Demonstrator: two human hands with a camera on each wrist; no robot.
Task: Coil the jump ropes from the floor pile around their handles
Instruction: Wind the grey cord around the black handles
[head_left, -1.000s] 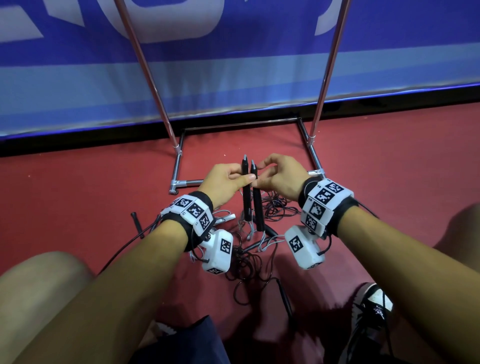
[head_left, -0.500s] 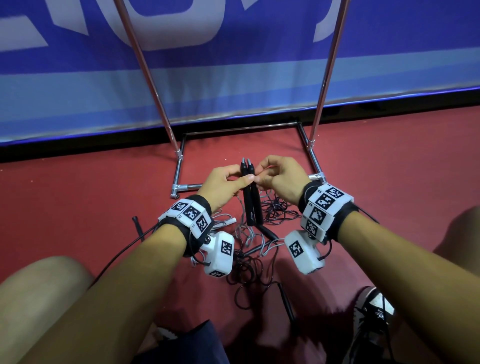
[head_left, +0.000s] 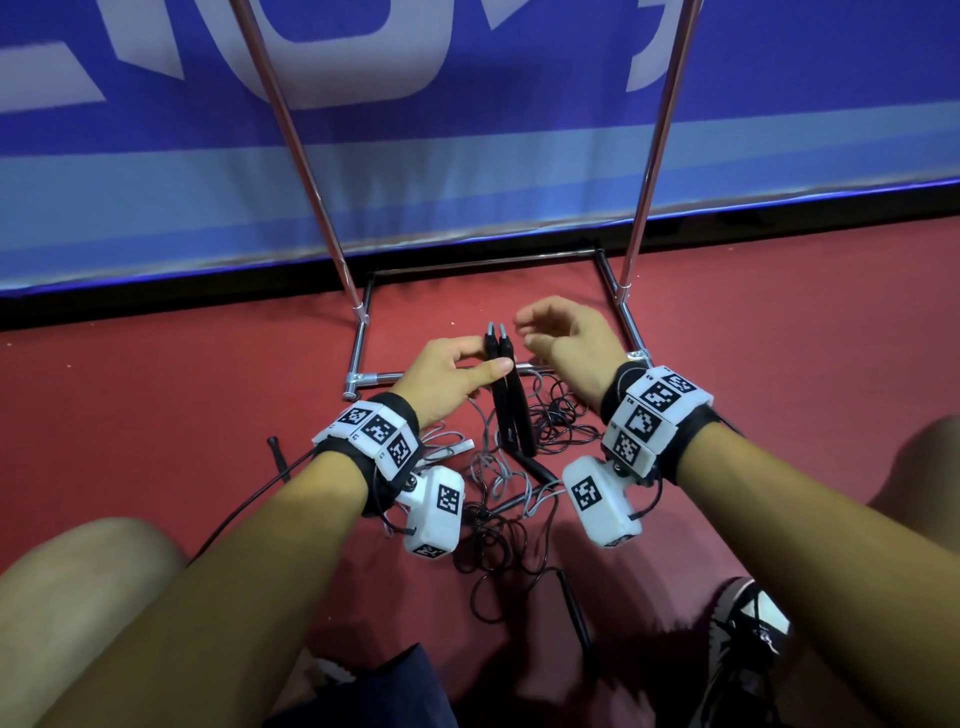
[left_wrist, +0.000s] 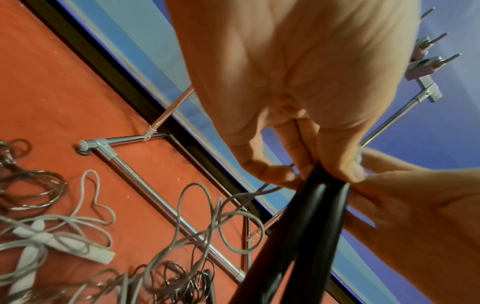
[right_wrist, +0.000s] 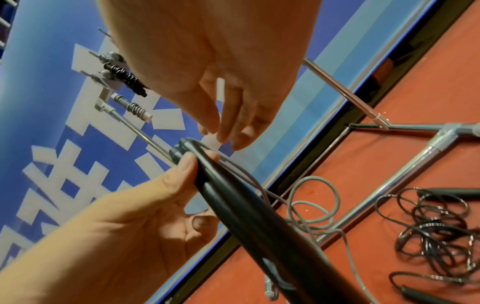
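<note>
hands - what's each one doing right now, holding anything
Left hand: grips the pair of black handles near their top, held together.
Right hand: open, fingers relaxed beside the handle tops, holding nothing.

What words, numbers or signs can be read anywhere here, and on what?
Banner: large white characters, cropped at the frame edge in every view, not readable.
Wrist bands: black-and-white square code markers with tiny printed labels, too small to read.
Jump rope handles: no print visible.

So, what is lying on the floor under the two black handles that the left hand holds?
Under the black handles lie tangled grey and black ropes and a chrome rack bar. The handles and left hand cover part of the tangle.
</note>
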